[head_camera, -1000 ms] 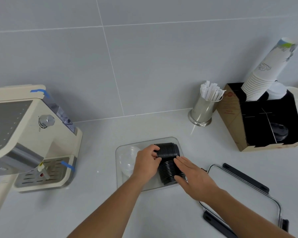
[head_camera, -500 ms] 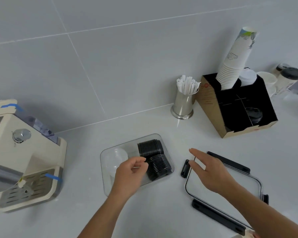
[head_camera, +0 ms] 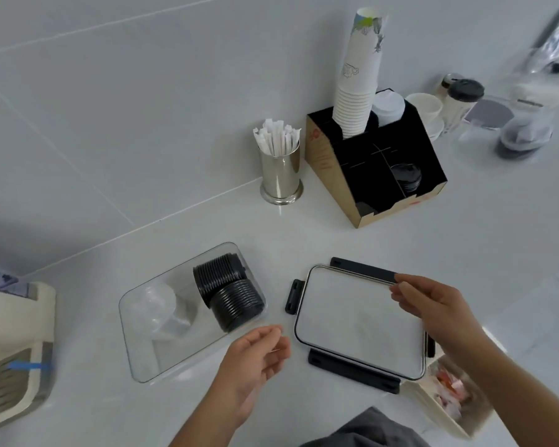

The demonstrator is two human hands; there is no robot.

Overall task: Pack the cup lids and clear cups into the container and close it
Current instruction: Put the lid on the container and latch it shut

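Observation:
A clear rectangular container [head_camera: 149, 366] lies open on the white counter. Inside it, two rows of black cup lids [head_camera: 228, 293] fill the right end and clear cups [head_camera: 157, 309] lie on their side at the left. The container's clear lid [head_camera: 352, 321], with black latches along its edges, lies flat on the counter to the right. My right hand [head_camera: 433, 308] rests on the lid's far right corner, fingers at its rim. My left hand [head_camera: 255, 359] hovers open between container and lid, holding nothing.
A coffee machine [head_camera: 13, 350] stands at the left edge. At the back are a steel holder of wrapped straws [head_camera: 279, 166] and a cardboard organiser [head_camera: 375, 169] with stacked paper cups. A small open box [head_camera: 446, 398] sits just right of the lid. Cups and a blender stand far right.
Both hands left the black lids in the container. My right hand moved right onto the container lid; my left hand drew back out of the container. The view shifted right.

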